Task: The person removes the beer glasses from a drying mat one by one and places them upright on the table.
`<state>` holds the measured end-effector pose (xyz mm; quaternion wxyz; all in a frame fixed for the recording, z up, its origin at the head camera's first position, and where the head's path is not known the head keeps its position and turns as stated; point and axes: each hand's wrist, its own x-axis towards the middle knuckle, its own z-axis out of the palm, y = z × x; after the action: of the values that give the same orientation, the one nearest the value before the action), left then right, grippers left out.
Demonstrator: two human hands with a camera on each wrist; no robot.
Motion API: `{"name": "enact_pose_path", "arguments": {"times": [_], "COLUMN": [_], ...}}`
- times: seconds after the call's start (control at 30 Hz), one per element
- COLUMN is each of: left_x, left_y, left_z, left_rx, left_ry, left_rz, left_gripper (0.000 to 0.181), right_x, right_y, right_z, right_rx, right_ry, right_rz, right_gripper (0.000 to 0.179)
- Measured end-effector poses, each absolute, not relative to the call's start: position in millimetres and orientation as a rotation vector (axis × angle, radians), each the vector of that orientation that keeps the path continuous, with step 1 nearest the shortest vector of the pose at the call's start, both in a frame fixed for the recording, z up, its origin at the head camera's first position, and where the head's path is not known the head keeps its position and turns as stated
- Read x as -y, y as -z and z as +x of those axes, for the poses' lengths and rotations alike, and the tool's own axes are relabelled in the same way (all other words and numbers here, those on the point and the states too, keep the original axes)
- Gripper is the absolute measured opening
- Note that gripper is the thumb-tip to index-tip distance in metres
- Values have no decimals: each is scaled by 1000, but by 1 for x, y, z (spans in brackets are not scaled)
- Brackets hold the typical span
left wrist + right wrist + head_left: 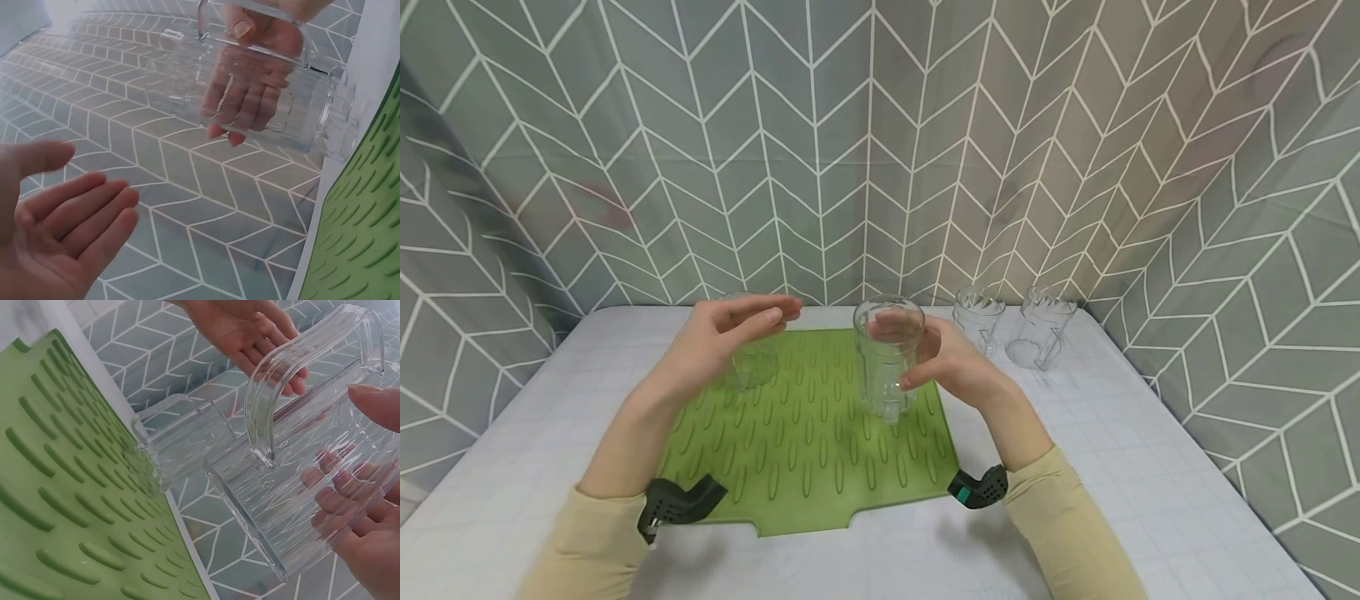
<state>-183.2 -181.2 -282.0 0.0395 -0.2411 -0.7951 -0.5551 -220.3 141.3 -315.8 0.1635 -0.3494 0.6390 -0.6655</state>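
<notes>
A clear mug (874,367), its handle facing the camera, is held over the right part of a green ridged mat (820,479) by my right hand (953,358). In the right wrist view the fingers lie along the far side of this mug (300,481), with the thumb on the near side. My left hand (718,337) holds nothing; its fingers are extended and the thumb stands apart in the left wrist view. Behind that hand, a second clear mug (752,371) stands on the mat's left part, partly hidden.
Two more clear mugs, one nearer (977,317) and one farther right (1041,329), stand on the white tabletop (1150,492) beyond the mat. A grey curtain (850,150) with white chevron lines encloses the back and sides.
</notes>
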Motion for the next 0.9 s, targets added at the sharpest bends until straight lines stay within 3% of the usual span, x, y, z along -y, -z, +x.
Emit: {"name": "enact_pose_path", "arguments": {"times": [0.3,0.9], "left_x": [201,239], "left_y": [278,287], "left_z": [-186,-199], "left_rx": [2023,2135], "left_ry": [1993,1700], "left_rz": [-549,-39], "left_gripper": [42,45], "right_x": [-146,-150], "right_y": [316,316], "right_z": [-222,-224], "right_rx": [-1808,-1812], "right_ry": [1903,1897], "right_rz": [-1021,-996], "right_gripper": [79,79]}}
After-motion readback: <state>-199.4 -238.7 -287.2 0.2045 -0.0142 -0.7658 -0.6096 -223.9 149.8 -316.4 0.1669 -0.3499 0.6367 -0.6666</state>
